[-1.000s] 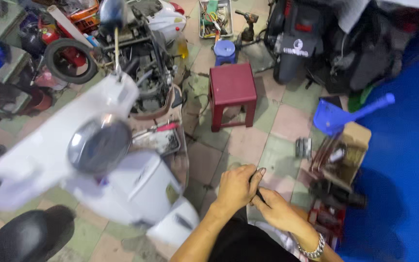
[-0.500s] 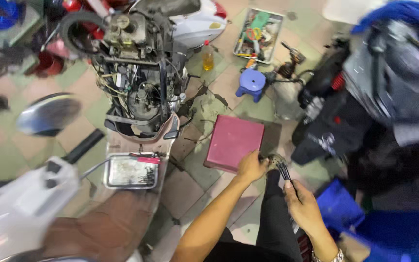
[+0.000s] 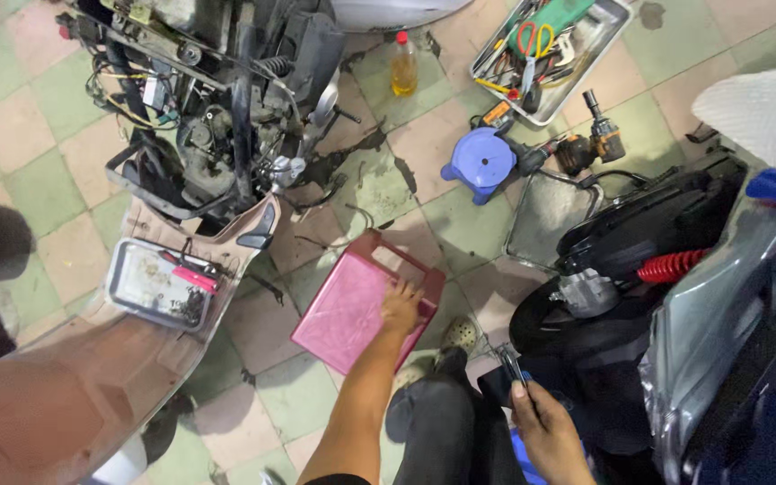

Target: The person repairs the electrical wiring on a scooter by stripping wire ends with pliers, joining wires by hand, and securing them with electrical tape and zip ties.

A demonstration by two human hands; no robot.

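The right hand (image 3: 545, 431) is closed around a thin dark metal tool (image 3: 507, 364). The tool's long axis runs up and slightly left from the fist, its tip pointing away from the person toward the floor ahead. It looks slim and pincer-like, possibly pliers, but its exact kind cannot be told. The tool sits just above the thumb, over the person's dark trouser leg (image 3: 442, 422).

The left hand (image 3: 401, 307) lies palm down on the stool (image 3: 361, 305), fingers curled over its far right edge, gripping it. The stool is pink-red plastic with a square, scuffed seat. It is tilted, with the seat face turned toward the camera and its frame showing along the top right. Its corners point roughly up-right and down-left.

Beyond the left hand, to its left, a grey tray (image 3: 156, 286) with small parts rests on a tan scooter panel (image 3: 65, 395). Farther off in the same direction stands a stripped scooter frame (image 3: 226, 117) with exposed engine and wiring.

Straight ahead of the hands, well apart, sits a small blue stool (image 3: 482, 162) with a cordless drill (image 3: 586, 148) just beside it. Farther still are a bottle (image 3: 404, 65) of yellow liquid and a metal tool tray (image 3: 577, 54) holding scissors and hand tools.

To the right of the right hand stands a dark scooter (image 3: 675, 260) with a red spring (image 3: 671, 267).
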